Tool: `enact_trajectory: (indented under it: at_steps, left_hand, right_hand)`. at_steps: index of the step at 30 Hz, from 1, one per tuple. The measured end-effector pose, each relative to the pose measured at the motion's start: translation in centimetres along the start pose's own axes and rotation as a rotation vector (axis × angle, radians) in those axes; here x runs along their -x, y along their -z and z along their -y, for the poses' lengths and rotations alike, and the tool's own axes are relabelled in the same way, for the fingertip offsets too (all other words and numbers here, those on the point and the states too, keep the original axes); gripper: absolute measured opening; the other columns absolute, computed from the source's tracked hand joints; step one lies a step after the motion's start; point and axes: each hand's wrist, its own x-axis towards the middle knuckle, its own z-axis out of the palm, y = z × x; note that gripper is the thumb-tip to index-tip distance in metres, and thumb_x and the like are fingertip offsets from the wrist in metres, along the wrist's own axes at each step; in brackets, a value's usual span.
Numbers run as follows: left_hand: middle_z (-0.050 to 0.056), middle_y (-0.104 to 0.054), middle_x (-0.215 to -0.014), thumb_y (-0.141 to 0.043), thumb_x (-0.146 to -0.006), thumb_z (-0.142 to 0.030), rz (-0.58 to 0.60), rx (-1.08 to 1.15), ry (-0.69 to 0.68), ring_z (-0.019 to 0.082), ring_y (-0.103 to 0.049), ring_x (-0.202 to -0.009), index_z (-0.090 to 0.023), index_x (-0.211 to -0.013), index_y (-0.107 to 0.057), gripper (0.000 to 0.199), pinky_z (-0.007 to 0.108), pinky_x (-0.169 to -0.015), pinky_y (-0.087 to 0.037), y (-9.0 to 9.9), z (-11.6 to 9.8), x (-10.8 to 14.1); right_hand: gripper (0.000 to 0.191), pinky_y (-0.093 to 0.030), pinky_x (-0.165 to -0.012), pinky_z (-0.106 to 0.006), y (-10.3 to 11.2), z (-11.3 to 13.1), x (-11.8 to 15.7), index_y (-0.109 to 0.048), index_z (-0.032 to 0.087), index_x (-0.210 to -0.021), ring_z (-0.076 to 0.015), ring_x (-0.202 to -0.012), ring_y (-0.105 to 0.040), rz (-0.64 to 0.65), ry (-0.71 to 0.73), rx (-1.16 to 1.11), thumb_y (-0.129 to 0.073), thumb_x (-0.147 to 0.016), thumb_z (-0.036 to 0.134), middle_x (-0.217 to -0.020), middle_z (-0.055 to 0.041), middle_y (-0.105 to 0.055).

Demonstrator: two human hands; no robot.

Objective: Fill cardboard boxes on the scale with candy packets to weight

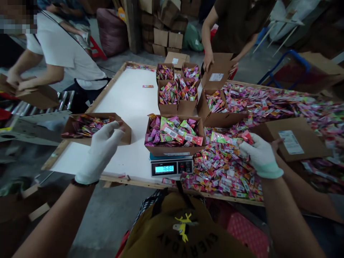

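Observation:
My left hand point(103, 152), in a white glove with bare fingertips, is raised in front of a carton of colourful packets point(91, 126) at the left. Its fingers are bent together, and I cannot see anything between them. My right hand point(259, 154), also gloved, pinches small candy packets point(224, 138), one green and pink, above the loose pile point(220, 172). Between my hands, an open cardboard box point(172, 151) heaped with candy packets sits on a digital scale point(172, 167). The lit display seems to read 7688.
Several filled boxes point(168, 98) stand behind the scale. Across the white table point(129, 93), a co-worker's hand point(208, 61) holds an open carton point(215, 77). Another person handles a box point(40, 95) at a roller conveyor on the left. A third person's arm point(303, 190) reaches beside my right arm.

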Motion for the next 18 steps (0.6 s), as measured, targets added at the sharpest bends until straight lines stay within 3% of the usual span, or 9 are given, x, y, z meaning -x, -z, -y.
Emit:
enact_trajectory:
  at_steps: [3,6,11,14,16,18]
  left_hand:
    - [0.009,-0.075,-0.13,-0.063,-0.094,-0.042,0.039,0.051,-0.028,0.025,-0.066,-0.115,-0.013,-0.133,-0.07,0.049,0.034,-0.105,-0.049,-0.9,0.1,-0.6]
    - [0.008,-0.076,-0.117,-0.059,-0.095,-0.043,0.076,0.058,-0.045,0.024,-0.066,-0.108,-0.013,-0.131,-0.071,0.049,0.032,-0.097,-0.049,-1.8,-0.4,-1.1]
    - [0.005,-0.075,-0.099,-0.055,-0.093,-0.047,0.101,0.043,-0.018,0.023,-0.066,-0.098,-0.015,-0.122,-0.074,0.047,0.031,-0.088,-0.048,-3.0,-1.4,-1.3]
    - [0.004,-0.074,-0.1,-0.055,-0.094,-0.046,0.125,0.052,-0.009,0.023,-0.065,-0.098,-0.016,-0.121,-0.074,0.044,0.031,-0.087,-0.047,-2.9,-0.9,-1.3]
    - [0.003,-0.074,-0.1,-0.057,-0.094,-0.042,0.125,0.078,-0.012,0.022,-0.065,-0.097,-0.016,-0.121,-0.074,0.041,0.03,-0.088,-0.048,-2.4,-0.2,-1.4]
    - [0.002,-0.073,-0.098,-0.057,-0.094,-0.039,0.124,0.092,-0.005,0.022,-0.065,-0.097,-0.015,-0.121,-0.073,0.039,0.03,-0.088,-0.048,-1.8,0.5,-1.4]
  right_hand:
    - [0.039,-0.027,-0.043,-0.024,-1.3,2.2,-0.2,-0.064,0.022,-0.102,-0.0095,-0.043,-0.036,0.019,-0.029,-0.096,-0.087,-0.08,0.046,-0.051,0.0093,-0.044]
    - [0.041,-0.026,-0.042,-0.024,-3.6,4.5,-0.9,-0.065,0.022,-0.103,-0.0086,-0.043,-0.034,0.055,-0.004,-0.137,-0.087,-0.078,0.045,-0.053,0.0099,-0.044]
    - [0.043,-0.038,-0.047,-0.025,-7.6,6.9,-2.9,-0.068,0.02,-0.109,-0.011,-0.053,-0.047,0.102,0.174,0.037,-0.082,-0.081,0.049,-0.079,-0.0008,-0.068]
    - [0.037,-0.04,-0.051,-0.026,-7.0,6.6,-2.9,-0.068,0.02,-0.099,-0.0141,-0.058,-0.051,0.061,0.211,0.231,-0.075,-0.087,0.054,-0.074,-0.0017,-0.067]
    - [0.038,-0.04,-0.051,-0.027,-5.1,5.4,-2.3,-0.064,0.022,-0.089,-0.0155,-0.056,-0.05,0.047,0.183,0.338,-0.064,-0.093,0.06,-0.064,-0.0004,-0.06]
    - [0.042,-0.047,-0.056,-0.03,-2.8,3.4,-1.6,-0.063,0.023,-0.086,-0.0188,-0.061,-0.057,0.074,0.149,0.447,-0.055,-0.097,0.063,-0.067,-0.003,-0.063]
